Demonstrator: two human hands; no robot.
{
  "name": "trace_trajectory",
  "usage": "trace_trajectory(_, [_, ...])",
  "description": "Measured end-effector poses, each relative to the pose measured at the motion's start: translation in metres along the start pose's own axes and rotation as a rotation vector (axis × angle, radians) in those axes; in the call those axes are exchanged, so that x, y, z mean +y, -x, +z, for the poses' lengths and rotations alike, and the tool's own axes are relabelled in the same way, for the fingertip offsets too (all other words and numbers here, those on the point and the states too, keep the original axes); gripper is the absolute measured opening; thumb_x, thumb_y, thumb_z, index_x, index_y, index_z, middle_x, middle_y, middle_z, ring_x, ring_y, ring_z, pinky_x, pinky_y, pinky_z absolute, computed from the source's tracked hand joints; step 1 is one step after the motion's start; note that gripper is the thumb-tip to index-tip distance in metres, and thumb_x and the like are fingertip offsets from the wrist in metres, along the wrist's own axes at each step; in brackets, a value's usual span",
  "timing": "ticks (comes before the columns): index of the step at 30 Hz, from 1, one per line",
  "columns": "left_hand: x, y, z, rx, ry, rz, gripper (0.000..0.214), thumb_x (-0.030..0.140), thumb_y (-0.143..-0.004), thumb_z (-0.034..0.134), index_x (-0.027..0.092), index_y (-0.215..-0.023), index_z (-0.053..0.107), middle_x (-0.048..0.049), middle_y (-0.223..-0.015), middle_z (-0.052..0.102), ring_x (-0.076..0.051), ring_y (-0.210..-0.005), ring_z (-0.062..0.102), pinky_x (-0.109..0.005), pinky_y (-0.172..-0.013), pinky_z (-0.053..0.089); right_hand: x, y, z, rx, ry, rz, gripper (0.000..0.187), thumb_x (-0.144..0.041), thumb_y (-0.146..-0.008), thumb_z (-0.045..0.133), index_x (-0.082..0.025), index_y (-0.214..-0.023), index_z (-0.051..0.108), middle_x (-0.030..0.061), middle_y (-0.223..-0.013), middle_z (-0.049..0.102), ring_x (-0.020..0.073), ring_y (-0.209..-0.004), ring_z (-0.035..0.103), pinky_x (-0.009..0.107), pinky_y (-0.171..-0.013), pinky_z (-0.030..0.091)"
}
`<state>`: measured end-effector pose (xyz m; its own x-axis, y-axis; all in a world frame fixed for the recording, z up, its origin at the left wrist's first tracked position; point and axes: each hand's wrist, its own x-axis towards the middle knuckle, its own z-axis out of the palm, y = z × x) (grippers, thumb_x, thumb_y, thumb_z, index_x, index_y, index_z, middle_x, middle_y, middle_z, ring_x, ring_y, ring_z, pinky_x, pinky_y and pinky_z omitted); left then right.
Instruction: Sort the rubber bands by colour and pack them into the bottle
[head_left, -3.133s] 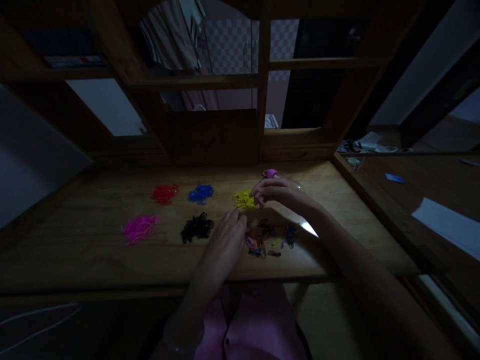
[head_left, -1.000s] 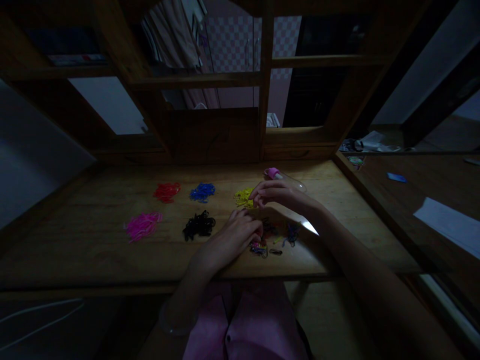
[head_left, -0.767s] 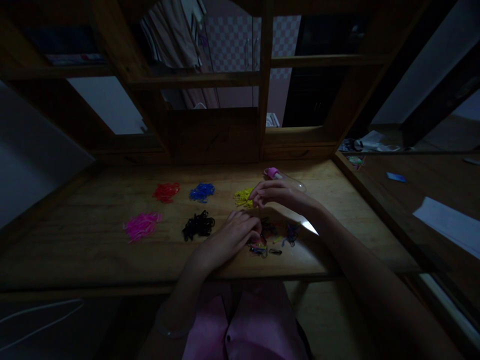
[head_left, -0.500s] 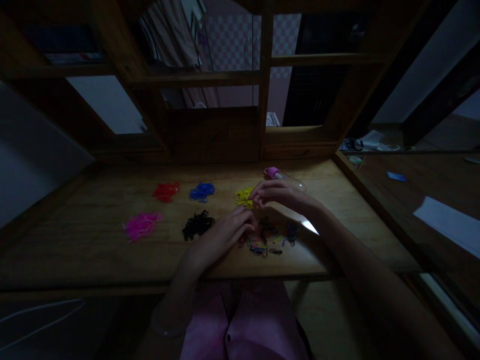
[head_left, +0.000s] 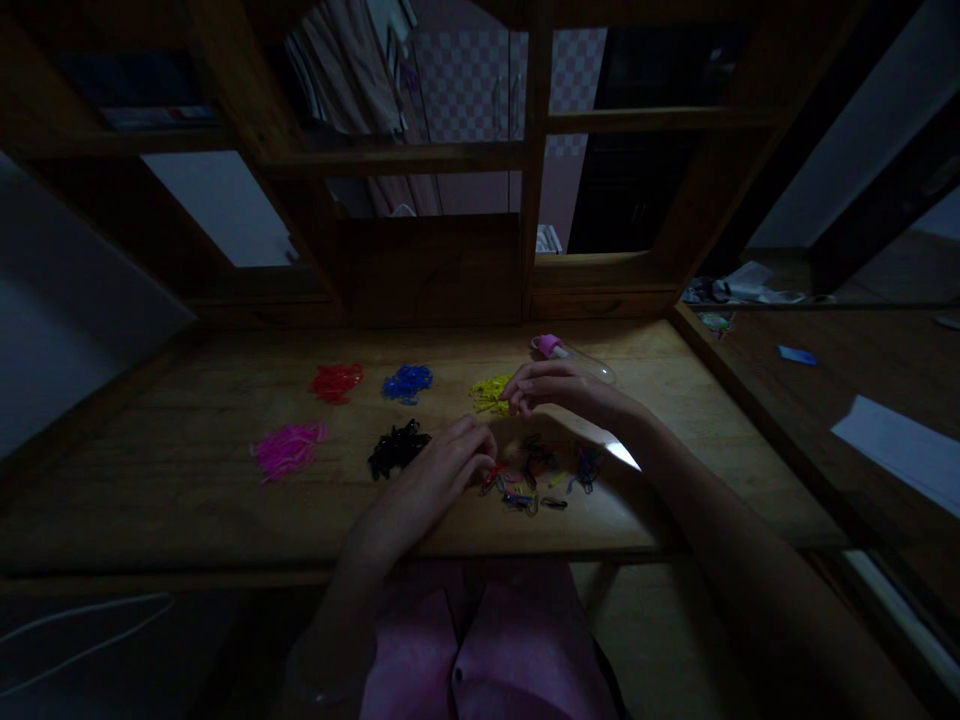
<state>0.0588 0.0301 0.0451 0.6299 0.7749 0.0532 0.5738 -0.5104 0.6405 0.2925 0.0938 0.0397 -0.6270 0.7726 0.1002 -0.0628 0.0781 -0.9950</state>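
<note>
On a dim wooden desk [head_left: 187,500] lie sorted heaps of small loops: red [head_left: 336,381], blue [head_left: 406,383], yellow [head_left: 489,392], pink [head_left: 287,450] and black [head_left: 397,450]. A mixed heap of coloured loops [head_left: 541,476] lies nearer me. My left hand [head_left: 450,470] rests at the left edge of the mixed heap, fingers curled at the loops; what it pinches is too dark to tell. My right hand [head_left: 559,388] hovers by the yellow heap with its fingertips pinched together; whether they hold a loop is not visible.
A clear container with a pink cap [head_left: 559,350] lies behind my right hand. A wooden shelf frame [head_left: 529,200] rises at the back of the desk. To the right, a side surface holds white paper [head_left: 892,450] and a small blue item [head_left: 795,354].
My left hand has slid left and slightly back, from over the mixed heap to its left edge. My right hand has stayed by the yellow heap.
</note>
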Motion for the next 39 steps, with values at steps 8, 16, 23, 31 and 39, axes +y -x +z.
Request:
trace_trajectory(8, [0.003, -0.006, 0.022, -0.005, -0.008, -0.034, 0.017, 0.013, -0.094, 0.04, 0.019, -0.087, 0.055, -0.0041, -0.098, 0.055, -0.018, -0.091, 0.056, -0.032, -0.084, 0.047, -0.001, 0.0, -0.001, 0.014, 0.003, 0.006, 0.02, -0.029, -0.087, 0.06, -0.013, -0.094, 0.071, 0.0081, -0.093, 0.068, 0.0154, -0.082, 0.061, 0.029, -0.079, 0.048])
trace_trajectory(16, [-0.003, -0.004, 0.022, -0.055, -0.089, 0.006, 0.015, 0.016, -0.096, 0.04, 0.021, -0.104, 0.052, -0.0051, -0.109, 0.058, -0.02, -0.103, 0.056, -0.038, -0.094, 0.044, -0.004, 0.001, 0.001, 0.019, 0.002, 0.018, 0.018, -0.028, -0.087, 0.06, -0.015, -0.093, 0.072, 0.0075, -0.093, 0.067, 0.0159, -0.083, 0.061, 0.029, -0.079, 0.047])
trace_trajectory(23, [-0.002, -0.003, 0.017, -0.041, -0.003, 0.063, 0.024, 0.01, -0.095, 0.037, 0.023, -0.104, 0.056, -0.0041, -0.114, 0.055, -0.017, -0.108, 0.054, -0.033, -0.095, 0.044, -0.003, 0.001, -0.001, 0.018, 0.0, 0.015, 0.019, -0.03, -0.087, 0.06, -0.015, -0.094, 0.071, 0.0078, -0.093, 0.067, 0.0164, -0.085, 0.061, 0.03, -0.08, 0.048])
trace_trajectory(31, [-0.002, -0.006, 0.018, -0.035, 0.034, 0.044, 0.016, 0.017, -0.097, 0.04, 0.022, -0.098, 0.056, -0.0018, -0.104, 0.058, -0.016, -0.101, 0.056, -0.031, -0.092, 0.045, -0.005, 0.001, 0.0, 0.024, 0.023, 0.016, 0.02, -0.029, -0.087, 0.06, -0.014, -0.094, 0.071, 0.0071, -0.092, 0.068, 0.0157, -0.084, 0.061, 0.03, -0.08, 0.048])
trace_trajectory(39, [-0.003, 0.009, 0.03, -0.027, -0.063, 0.041, 0.032, 0.012, -0.092, 0.038, 0.025, -0.12, 0.049, -0.0067, -0.125, 0.052, -0.021, -0.121, 0.048, -0.037, -0.103, 0.041, -0.007, 0.002, 0.002, 0.017, 0.028, 0.007, 0.018, -0.026, -0.088, 0.058, -0.015, -0.093, 0.071, 0.007, -0.093, 0.068, 0.0155, -0.084, 0.061, 0.029, -0.079, 0.048])
